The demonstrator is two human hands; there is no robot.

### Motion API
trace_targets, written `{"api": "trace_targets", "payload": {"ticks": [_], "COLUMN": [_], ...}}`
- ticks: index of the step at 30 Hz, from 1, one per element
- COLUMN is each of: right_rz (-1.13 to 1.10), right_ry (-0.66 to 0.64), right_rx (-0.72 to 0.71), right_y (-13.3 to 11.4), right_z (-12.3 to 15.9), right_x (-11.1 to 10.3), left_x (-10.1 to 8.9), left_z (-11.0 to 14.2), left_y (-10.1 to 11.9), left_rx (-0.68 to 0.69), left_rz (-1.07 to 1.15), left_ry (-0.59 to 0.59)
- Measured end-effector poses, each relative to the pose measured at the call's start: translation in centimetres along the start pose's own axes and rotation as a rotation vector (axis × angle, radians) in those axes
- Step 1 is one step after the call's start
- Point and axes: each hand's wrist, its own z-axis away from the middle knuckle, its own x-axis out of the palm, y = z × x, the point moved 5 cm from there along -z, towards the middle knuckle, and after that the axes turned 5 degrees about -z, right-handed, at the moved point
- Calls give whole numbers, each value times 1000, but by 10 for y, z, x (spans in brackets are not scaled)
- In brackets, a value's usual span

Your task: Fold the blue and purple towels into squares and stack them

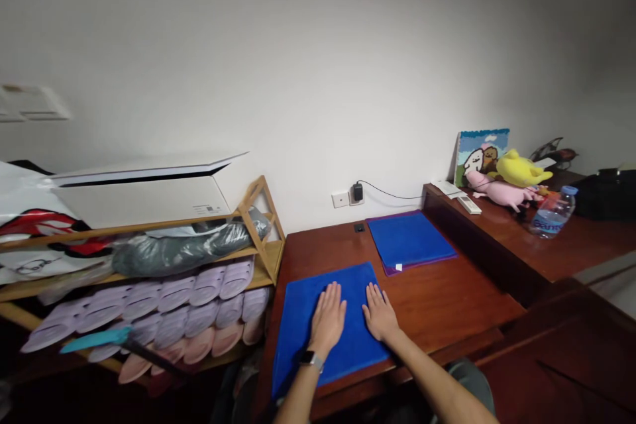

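A blue cloth (303, 324) lies spread flat on the brown wooden desk (318, 245), its lower edge near the desk's front. My left hand (328, 319) rests palm down on the middle of this cloth, fingers stretched out, with a watch on the wrist. Toward the cloth's right edge, my right hand (380, 313) also lies flat with fingers extended. Neither hand grips anything. Farther back and to the right, another blue cloth (411, 237) lies on a purple cloth (422, 265), whose border and white tag show.
On the left stands a wooden rack (272, 258) with rows of slippers (209, 286) and a white box (144, 199). A raised desk section (561, 265) at right carries plush toys (519, 169), a water bottle (552, 213) and a remote (469, 205). A black charger (358, 192) sits in the wall socket.
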Motion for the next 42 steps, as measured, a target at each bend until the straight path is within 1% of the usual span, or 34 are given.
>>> {"api": "trace_targets", "payload": {"ticks": [1,2,3,4,5,6,8,10,12,14,15,17,19,21,23,25,27,28,29,30,31,32,33,35,37,39,40,42], "right_rz": [0,-1,-2,-4,-6,-8,-7,-2,2,4,5,5,-2,-20,-44,-65,-80,-85,-89,-92,-94,-97,-99,-103,-106,-111,-114,-121], "right_ry": [-7,-10,-10,-9,-11,-16,-30,-42,-53,-71,-80,-83,-55,-23,-13,-7,12,25,42,61,80,99,114,125,112,93,84,68], "right_rx": [-4,-9,-15,-17,-19,-19,-14,-7,1,11,17,29,33,32,23,10,-17,-32,-47,-61,-71,-77,-77,-72,-64,-58,-56,-54], "right_y": [1,1,1,1,0,0,-1,-1,-3,-6,-7,-10,-12,-10,-7,-4,-3,-3,-3,-3,-3,-3,-3,-3,-2,-2,-2,-3], "right_z": [4,7,8,8,8,7,6,6,6,7,9,17,30,45,59,68,71,71,71,70,70,69,69,69,69,69,69,70], "right_x": [2,3,2,1,0,-1,-2,-3,-6,-12,-16,-21,-22,-16,-5,4,7,7,6,4,3,2,2,2,4,5,4,-1], "left_x": [4,8,12,14,15,15,10,2,-5,-10,-12,-16,-20,-23,-22,-18,-13,-10,-8,-6,-5,-5,-7,-14,-25,-37,-43,-53], "left_z": [2,5,9,13,20,28,48,70,88,98,100,100,97,92,81,66,50,44,38,36,35,38,43,60,82,102,111,123], "left_y": [22,38,47,47,38,22,-22,-69,-103,-119,-122,-121,-110,-88,-50,-1,45,62,72,75,71,60,44,3,-39,-73,-85,-101], "left_rx": [37,55,50,27,-12,-63,-179,-283,-352,-382,-386,-384,-365,-318,-225,-78,65,104,117,104,74,32,-18,-132,-254,-366,-408,-454], "left_rz": [17,28,31,27,15,-4,-55,-110,-139,-146,-148,-156,-161,-145,-102,-45,2,15,21,19,11,0,-14,-55,-110,-143,-136,-57], "left_ry": [-29,-60,-88,-109,-122,-126,-106,-61,-41,-44,-45,-35,3,45,49,2,-56,-83,-107,-128,-144,-153,-154,-136,-115,-111,-116,-120]}}
